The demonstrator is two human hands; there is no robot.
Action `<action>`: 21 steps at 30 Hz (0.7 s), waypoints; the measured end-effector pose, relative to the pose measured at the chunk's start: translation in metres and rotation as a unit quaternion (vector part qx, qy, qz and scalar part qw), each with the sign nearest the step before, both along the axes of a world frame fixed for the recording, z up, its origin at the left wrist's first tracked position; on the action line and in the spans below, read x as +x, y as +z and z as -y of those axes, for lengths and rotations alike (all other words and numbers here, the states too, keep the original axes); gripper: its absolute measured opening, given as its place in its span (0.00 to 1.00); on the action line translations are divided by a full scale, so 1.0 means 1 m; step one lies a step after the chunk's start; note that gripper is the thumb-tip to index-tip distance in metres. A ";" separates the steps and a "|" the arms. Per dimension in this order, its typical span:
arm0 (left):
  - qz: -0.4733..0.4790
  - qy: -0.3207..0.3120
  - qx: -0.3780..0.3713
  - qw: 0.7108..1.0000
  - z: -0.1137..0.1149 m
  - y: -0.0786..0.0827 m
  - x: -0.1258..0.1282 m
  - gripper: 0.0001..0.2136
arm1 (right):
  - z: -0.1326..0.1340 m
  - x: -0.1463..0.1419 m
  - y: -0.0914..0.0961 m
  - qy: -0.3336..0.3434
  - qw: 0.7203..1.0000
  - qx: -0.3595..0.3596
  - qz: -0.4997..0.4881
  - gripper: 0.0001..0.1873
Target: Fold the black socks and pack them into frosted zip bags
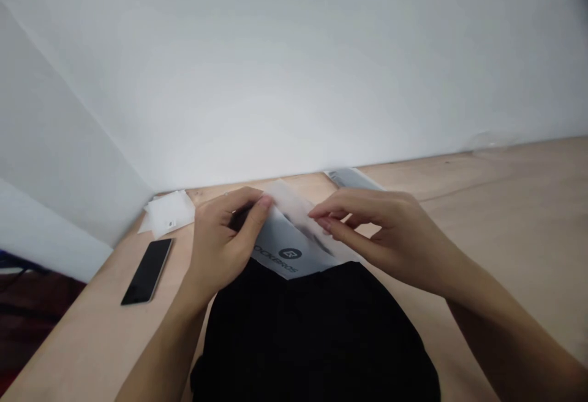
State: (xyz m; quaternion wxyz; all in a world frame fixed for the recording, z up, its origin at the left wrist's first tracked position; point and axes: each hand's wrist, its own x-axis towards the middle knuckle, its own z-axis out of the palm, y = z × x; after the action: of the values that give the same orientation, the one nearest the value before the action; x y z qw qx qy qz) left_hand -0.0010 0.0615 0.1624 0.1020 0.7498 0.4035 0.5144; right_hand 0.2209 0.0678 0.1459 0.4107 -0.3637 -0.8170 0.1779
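Note:
A frosted plastic bag (275,233) with dark lettering and a round logo is held up over the table, just beyond my black-clothed body. My left hand (227,236) grips its left edge between thumb and fingers. At the bag's right side, my right hand (372,224) has its thumb and fingertips pinched together on a thin, translucent part of the plastic. A dark shape shows dimly through the bag; what it is I cannot make out. The lower part of the bag is hidden behind the black clothing.
A phone (147,271) with a dark screen lies left of my left hand. Behind it are white paper or plastic packets (169,212) near the wall. Another flat grey packet (353,178) lies by the wall (294,71). Clear plastic (491,140) is at the far right of the wooden table (505,206).

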 end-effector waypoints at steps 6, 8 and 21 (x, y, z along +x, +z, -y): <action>0.000 0.013 0.011 1.000 -0.005 -0.004 0.000 0.08 | -0.006 0.003 -0.005 0.002 0.995 -0.084 -0.049 0.11; 0.002 0.009 0.005 1.000 -0.008 -0.006 -0.001 0.08 | -0.006 0.006 -0.003 0.019 0.991 -0.129 -0.041 0.14; 0.051 -0.059 -0.072 0.994 -0.005 -0.009 0.010 0.10 | -0.001 -0.005 -0.001 0.099 0.975 -0.171 0.096 0.06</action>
State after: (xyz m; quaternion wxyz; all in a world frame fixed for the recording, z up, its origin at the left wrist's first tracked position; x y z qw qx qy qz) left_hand 0.0095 0.0661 0.1534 0.2062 0.7360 0.3890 0.5143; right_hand 0.2160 0.0685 0.1453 0.2419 -0.3611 -0.8422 0.3191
